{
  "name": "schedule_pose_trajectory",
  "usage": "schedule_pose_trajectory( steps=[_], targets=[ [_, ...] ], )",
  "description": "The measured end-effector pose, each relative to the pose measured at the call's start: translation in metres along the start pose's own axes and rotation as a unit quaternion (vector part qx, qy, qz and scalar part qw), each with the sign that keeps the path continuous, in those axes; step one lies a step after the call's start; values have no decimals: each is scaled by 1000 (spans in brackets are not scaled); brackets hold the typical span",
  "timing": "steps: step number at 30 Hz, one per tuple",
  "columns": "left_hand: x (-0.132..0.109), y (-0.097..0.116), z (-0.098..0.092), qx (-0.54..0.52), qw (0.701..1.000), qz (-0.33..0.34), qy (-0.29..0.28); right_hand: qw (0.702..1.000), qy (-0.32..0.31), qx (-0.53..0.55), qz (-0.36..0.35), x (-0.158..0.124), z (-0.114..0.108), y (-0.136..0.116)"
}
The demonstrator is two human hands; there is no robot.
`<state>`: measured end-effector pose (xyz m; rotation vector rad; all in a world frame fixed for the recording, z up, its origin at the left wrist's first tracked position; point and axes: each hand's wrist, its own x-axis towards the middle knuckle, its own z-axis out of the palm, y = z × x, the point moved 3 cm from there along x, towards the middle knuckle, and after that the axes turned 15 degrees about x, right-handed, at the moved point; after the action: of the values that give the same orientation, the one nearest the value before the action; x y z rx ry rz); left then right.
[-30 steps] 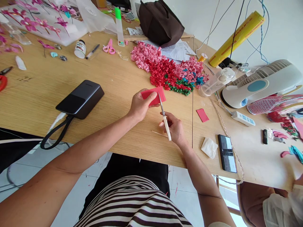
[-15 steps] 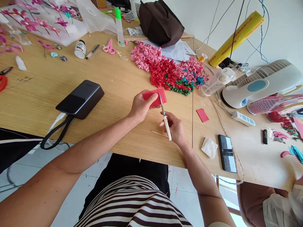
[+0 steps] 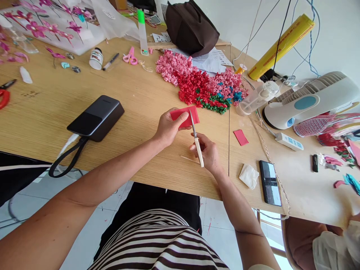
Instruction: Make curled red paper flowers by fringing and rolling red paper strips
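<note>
My left hand (image 3: pixel 168 127) pinches a small red sheet of paper or craft foam (image 3: pixel 185 116) between thumb and fingers. My right hand (image 3: pixel 206 153) grips a pair of scissors (image 3: pixel 196 138) with a cream handle. Their thin metal blades (image 3: pixel 192 123) reach up to the red sheet and cross its lower edge. Whether the blades are cutting into it is hard to tell. Both hands are over the wooden table (image 3: pixel 149 153), close to its front edge. A thin wooden stick (image 3: pixel 189 159) lies on the table just below my right hand.
A heap of curled pink, red, green and blue paper pieces (image 3: pixel 199 84) lies just beyond my hands. A black power bank (image 3: pixel 95 118) sits to the left, and a phone (image 3: pixel 270 183) lies to the right. A co-worker's white sleeve (image 3: pixel 332 247) shows at the lower right.
The red sheet and scissor blades have shifted slightly to the right. Both hands keep the same hold.
</note>
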<state>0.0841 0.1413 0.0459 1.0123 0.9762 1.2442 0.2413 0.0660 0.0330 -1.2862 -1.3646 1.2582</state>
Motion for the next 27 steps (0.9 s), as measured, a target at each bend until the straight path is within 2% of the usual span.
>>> schedule_pose_trajectory(
  steps=[20,27],
  targets=[
    [3,0,0,-8,1000,-22,-5,1000,13,0,-8,0,-1,-4],
    [5,1,-3,0,1000,-5,18,999,-12,-13,-30,0,-1,-6]
  ],
)
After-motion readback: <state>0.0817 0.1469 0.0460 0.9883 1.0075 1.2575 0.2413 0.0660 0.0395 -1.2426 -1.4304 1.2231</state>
